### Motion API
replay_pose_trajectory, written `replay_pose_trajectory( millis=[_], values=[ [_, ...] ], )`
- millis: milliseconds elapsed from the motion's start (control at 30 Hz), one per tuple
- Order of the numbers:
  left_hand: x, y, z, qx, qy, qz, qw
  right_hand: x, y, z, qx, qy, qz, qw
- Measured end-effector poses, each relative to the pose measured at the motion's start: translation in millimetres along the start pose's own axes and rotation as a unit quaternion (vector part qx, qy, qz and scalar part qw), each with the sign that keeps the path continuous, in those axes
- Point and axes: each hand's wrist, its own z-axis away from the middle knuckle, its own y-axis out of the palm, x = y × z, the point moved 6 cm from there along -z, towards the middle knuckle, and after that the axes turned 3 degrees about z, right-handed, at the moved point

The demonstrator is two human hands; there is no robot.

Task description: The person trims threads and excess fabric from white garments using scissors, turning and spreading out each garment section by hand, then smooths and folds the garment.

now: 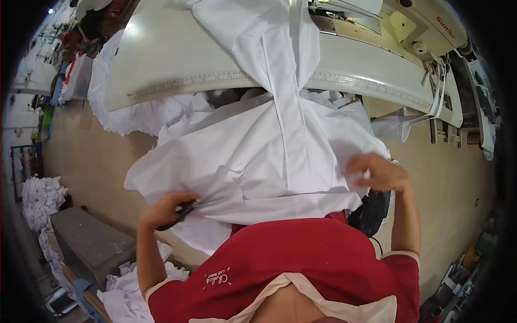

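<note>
White cloth [237, 148] drops over the near edge of the pale table [161, 46] and spreads across the lap, its near border folded into a band just beside the red shirt [293, 247]. To the left and right of the cloth, floor [91, 156] shows, giving both arms room to swing outward. The left hand [169, 209] has its fingers closed around a black tool [184, 210] at the cloth's near left edge. The right hand [377, 172] is blurred over the near right part, fingers curved; whether they pinch the fabric, I cannot tell. Printed ruler marks [188, 82] follow the table's near edge; a sewing machine [425, 27] stands far right, a white fabric heap [145, 116] hangs at left, and a grey box [94, 242] sits near left. The cloth's long axis runs near to far, along a stitched-looking strip [291, 132], narrowing at the table edge and fanning out nearer.
</note>
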Motion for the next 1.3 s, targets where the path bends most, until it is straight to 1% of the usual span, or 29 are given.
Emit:
replay_pose_trajectory(
  millis=[33, 67, 100, 133, 167, 200, 233, 300, 400, 500, 533, 633, 700, 733, 800, 833, 867, 900, 933, 967, 1000, 1033, 1067, 1100, 1133, 1167, 1200, 1267, 1300],
  values=[
    [-2.8, -16.2, 3.6, -0.003, -0.06, 0.016, 0.998, 11.1, -24.7, -4.8, -0.148, -0.069, 0.075, 0.984],
    [-11.0, -31.4, -1.8, -0.029, -0.032, 0.002, 0.999, 14.9, -41.7, -19.8, -0.287, -0.077, 0.059, 0.953],
    [-19.0, -46.8, -10.2, -0.055, -0.004, -0.012, 0.998, 22.7, -45.5, -42.8, -0.325, -0.094, -0.03, 0.94],
    [-40.5, -61.6, -24.5, -0.109, 0.056, -0.076, 0.99, 29.2, -47.4, -67.5, -0.36, -0.111, -0.12, 0.919],
    [-64.6, -71.1, -42.9, -0.161, 0.115, -0.141, 0.97, 22.0, -39.1, -104.1, -0.305, -0.094, -0.253, 0.913],
    [-76.2, -76.5, -65.0, -0.175, 0.135, -0.161, 0.962, 17.4, -26.5, -133.1, -0.244, -0.076, -0.382, 0.888],
    [-84.5, -82.2, -87.7, -0.189, 0.156, -0.182, 0.952, 22.7, -16.7, -143.4, -0.236, -0.075, -0.429, 0.869],
    [-86.8, -83.2, -132.3, -0.12, 0.196, -0.179, 0.957, 31.7, 1.7, -150.0, -0.218, -0.07, -0.516, 0.826],
    [-130.9, -76.7, -166.7, 0.032, 0.1, -0.151, 0.983, 32.3, 2.8, -140.6, -0.273, -0.08, -0.512, 0.81],
    [-146.3, -66.4, -190.8, 0.074, 0.149, -0.197, 0.966, 27.0, 3.4, -141.5, -0.305, -0.089, -0.503, 0.804],
    [-153.3, -66.2, -191.3, 0.077, 0.131, -0.208, 0.966, 25.2, 4.3, -141.1, -0.302, -0.084, -0.503, 0.805],
    [-154.3, -68.7, -199.0, 0.021, 0.235, -0.219, 0.947, 23.2, 5.5, -138.1, -0.293, -0.071, -0.509, 0.806],
    [-152.7, -69.1, -197.6, 0.021, 0.194, -0.233, 0.953, 29.9, 3.3, -133.8, -0.289, -0.068, -0.518, 0.803],
    [-153.3, -69.0, -195.1, 0.019, 0.174, -0.241, 0.955, 28.5, 4.7, -133.9, -0.284, -0.067, -0.505, 0.813],
    [-149.4, -64.0, -191.5, 0.017, 0.183, -0.224, 0.957, 17.7, 9.3, -133.1, -0.275, -0.065, -0.478, 0.832],
    [-144.7, -61.0, -190.4, 0.013, 0.188, -0.217, 0.958, 10.5, 9.5, -132.6, -0.301, -0.041, -0.316, 0.899],
    [-136.1, -55.3, -189.8, -0.018, 0.248, -0.232, 0.94, -0.5, 12.2, -135.6, -0.32, -0.017, -0.144, 0.936],
    [-128.8, -49.7, -188.2, 0.001, 0.193, -0.237, 0.952, -14.9, 17.8, -141.6, -0.328, 0.01, 0.032, 0.944],
    [-131.9, -49.5, -178.8, -0.019, 0.182, -0.245, 0.952, -36.7, 21.6, -153.7, -0.373, -0.021, 0.089, 0.923],
    [-136.7, -52.9, -171.2, -0.044, 0.172, -0.254, 0.951, -45.9, 21.8, -166.9, -0.386, -0.032, 0.107, 0.916],
    [-142.6, -67.4, -159.6, -0.121, 0.218, -0.184, 0.951, -45.4, 20.3, -175.3, -0.396, -0.041, 0.123, 0.909],
    [-145.8, -87.3, -151.8, -0.231, 0.282, -0.15, 0.919, -46.5, 20.6, -179.6, -0.405, -0.049, 0.136, 0.903],
    [-154.2, -109.6, -142.7, -0.313, 0.353, -0.156, 0.868, -53.7, 22.8, -186.0, -0.365, -0.025, 0.134, 0.921],
    [-159.1, -130.1, -142.8, -0.389, 0.329, -0.219, 0.832, -49.8, 17.3, -181.9, -0.396, -0.046, 0.125, 0.908],
    [-167.5, -151.9, -145.7, -0.437, 0.303, -0.251, 0.809, -45.9, 15.0, -174.7, -0.428, -0.067, 0.116, 0.894],
    [-170.5, -171.7, -153.9, -0.46, 0.296, -0.292, 0.784, -42.0, 12.9, -166.3, -0.458, -0.086, 0.108, 0.878],
    [-172.2, -189.7, -167.6, -0.465, 0.257, -0.341, 0.775, -29.2, 8.1, -153.1, -0.474, -0.135, 0.12, 0.862],
    [-154.0, -216.3, -202.0, -0.411, 0.285, -0.268, 0.823, 6.8, -10.1, -113.4, -0.499, -0.227, 0.145, 0.824],
    [-148.3, -222.9, -216.5, -0.381, 0.298, -0.23, 0.844, 20.1, -22.3, -98.5, -0.519, -0.243, 0.148, 0.806]
  ],
)
